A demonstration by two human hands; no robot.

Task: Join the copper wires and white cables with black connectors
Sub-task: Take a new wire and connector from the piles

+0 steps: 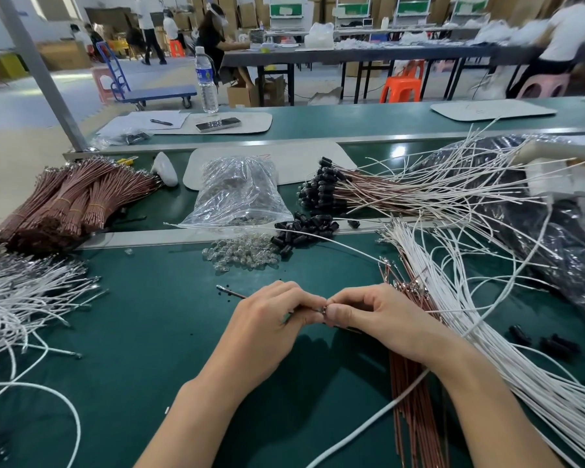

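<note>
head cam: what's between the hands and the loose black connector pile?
Mostly bare green mat, plus a heap of small clear bulbs just left of the connectors. Head view shows it.

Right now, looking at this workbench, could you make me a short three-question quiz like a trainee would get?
1. True or false: the loose pile of small black plastic connectors lies beyond the person's hands.
2. Which hand pinches the thin copper-coloured wire with a metal tip? A) left hand B) right hand
3. Fill in: the tied bundles of copper-brown wires lie at the far ____ of the green bench mat.

Key: 1 true; 2 A; 3 left.
</note>
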